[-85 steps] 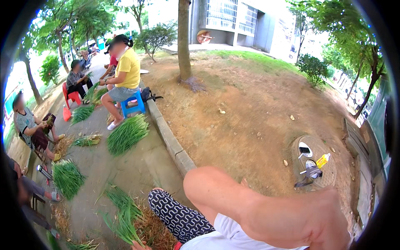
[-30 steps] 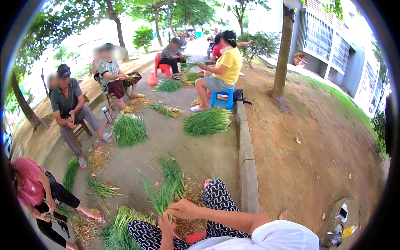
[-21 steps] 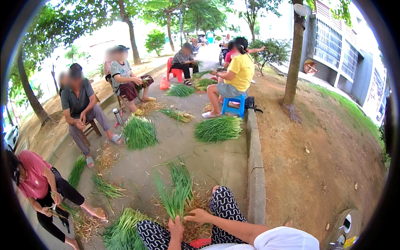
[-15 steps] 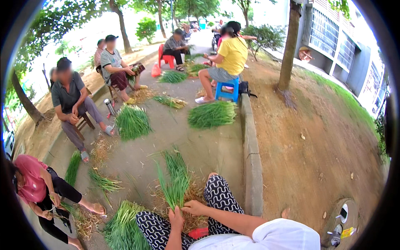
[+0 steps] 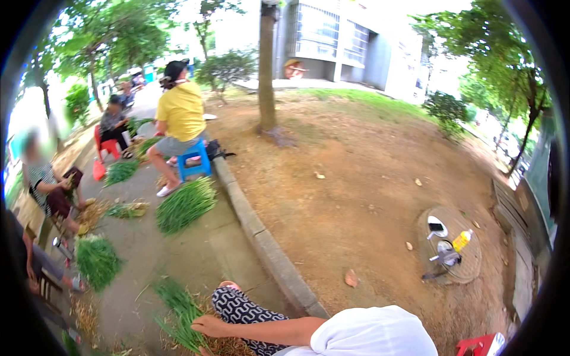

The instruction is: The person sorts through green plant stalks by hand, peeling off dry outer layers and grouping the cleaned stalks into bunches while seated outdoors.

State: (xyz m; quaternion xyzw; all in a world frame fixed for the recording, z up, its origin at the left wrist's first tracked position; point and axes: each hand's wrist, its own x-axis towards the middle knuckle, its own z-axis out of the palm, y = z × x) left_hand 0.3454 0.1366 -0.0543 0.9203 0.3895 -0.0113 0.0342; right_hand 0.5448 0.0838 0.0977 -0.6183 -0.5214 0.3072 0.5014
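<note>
At the lower edge my right hand (image 5: pixel 209 326) is closed, its fingers against the stalks of a bunch of green chives (image 5: pixel 181 326). What they pinch is partly hidden behind the hand. Of my left hand (image 5: pixel 204 352) only a small piece shows, at the base of that bunch; the rest is out of the frame. More long green chives (image 5: pixel 177 299) lie on the pavement just beyond. Dry brown trimmings (image 5: pixel 228 346) are scattered below my right forearm, beside my patterned trouser leg (image 5: pixel 246 311).
A concrete kerb (image 5: pixel 270 252) runs along my right, with bare earth beyond. On it a round slab (image 5: pixel 424 237) carries a phone, a yellow bottle and a bag. Chive heaps (image 5: pixel 187 204) lie ahead. A person in yellow (image 5: pixel 181 110) sits on a blue stool (image 5: pixel 195 163); others sit left.
The view has swung to the right, so the scene has shifted left and the round slab shows fully. My left hand has nearly left the frame; my right hand stays by the chives.
</note>
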